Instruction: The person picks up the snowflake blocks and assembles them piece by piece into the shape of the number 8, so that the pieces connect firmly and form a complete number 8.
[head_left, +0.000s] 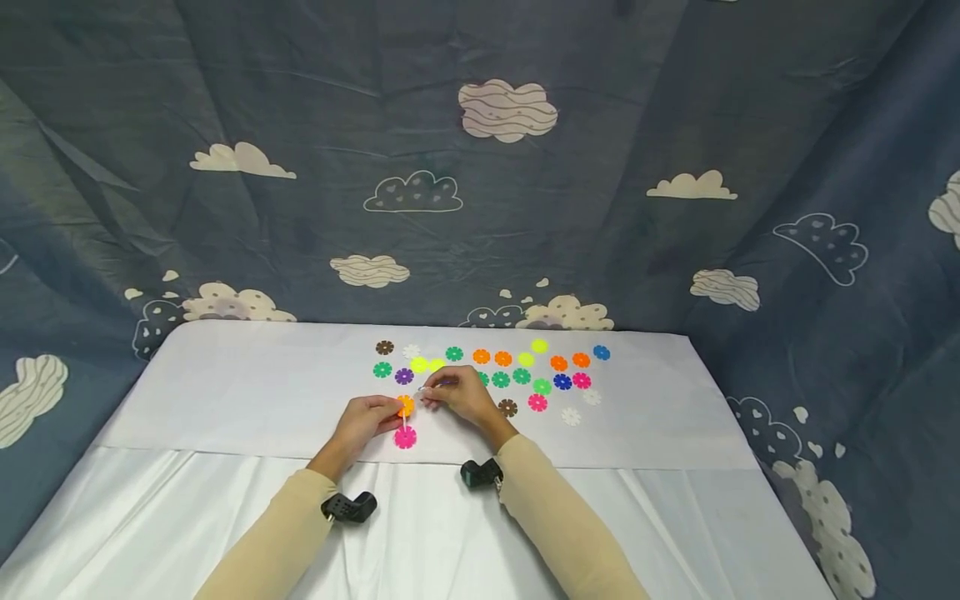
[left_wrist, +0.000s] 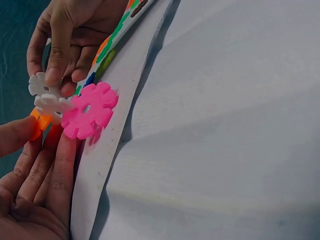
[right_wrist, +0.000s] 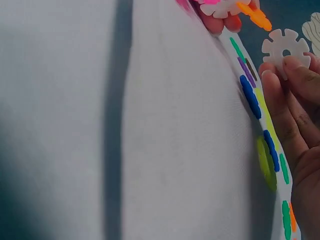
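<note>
My left hand [head_left: 364, 423] pinches an orange notched plastic disc [head_left: 406, 406] between thumb and fingers. Joined to that disc are a white disc [left_wrist: 49, 105] and a pink disc [left_wrist: 96, 111], the pink one lowest in the head view. Just to the right, my right hand [head_left: 463, 393] holds a loose white notched disc [right_wrist: 275, 47] by its edge with thumb and fingertips. In the left wrist view this disc overlaps the joined white one; the right wrist view shows it apart from the joined pieces.
Many coloured discs lie flat on the white tabletop [head_left: 247, 392] beyond and right of the hands, among them a purple disc [head_left: 404, 377], a brown disc [head_left: 507, 408] and a blue disc [head_left: 602, 353]. A dark cloud-print curtain [head_left: 420, 100] hangs behind the table.
</note>
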